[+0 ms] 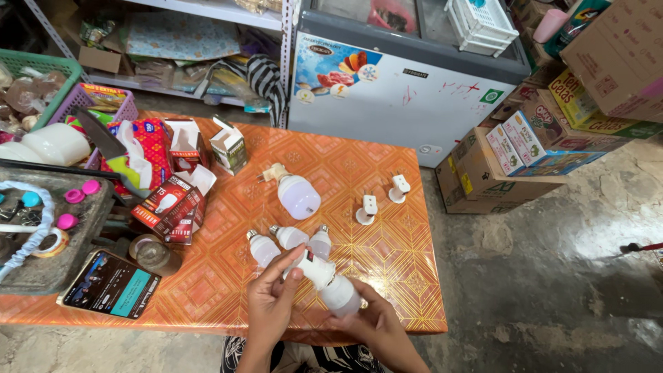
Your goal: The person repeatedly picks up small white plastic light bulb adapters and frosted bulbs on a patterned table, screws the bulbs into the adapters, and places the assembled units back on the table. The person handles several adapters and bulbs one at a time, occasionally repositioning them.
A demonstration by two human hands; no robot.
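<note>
I hold a white LED bulb [340, 293] with a white plug-in lamp socket [312, 264] fitted over its base, just above the near edge of the tabletop [387, 249], right of its middle. The assembly lies tilted, socket end up and to the left, bulb dome down and to the right, so each hand can take one part.

My left hand [271, 300] grasps the socket end: the thumb lies across the socket body and the fingers curl under it. The wrist rises from below the near edge, palm turned inward. My right hand [373, 321] cups the bulb dome from beneath, fingers wrapped around it, which appears to steady the bulb against the socket. Both hands are closed on the assembly; neither is released.

Just beyond my hands, three smaller bulbs [289, 239] lie side by side on the tabletop, screw bases pointing away from me, within easy reach. Farther toward the middle lies a larger bulb with a socket [295, 193] already attached. To its right, two loose white sockets [382, 197] stand apart from each other, toward the right edge.

Toward the left edge lie opened red-and-white bulb cartons [169, 204], and two more small open cartons [207, 145] stand near the far edge. A smartphone [110, 284] with a lit screen rests at the near left corner, beside a grey tray [48, 269] of small parts. A chest freezer [407, 90] stands beyond the far edge.
</note>
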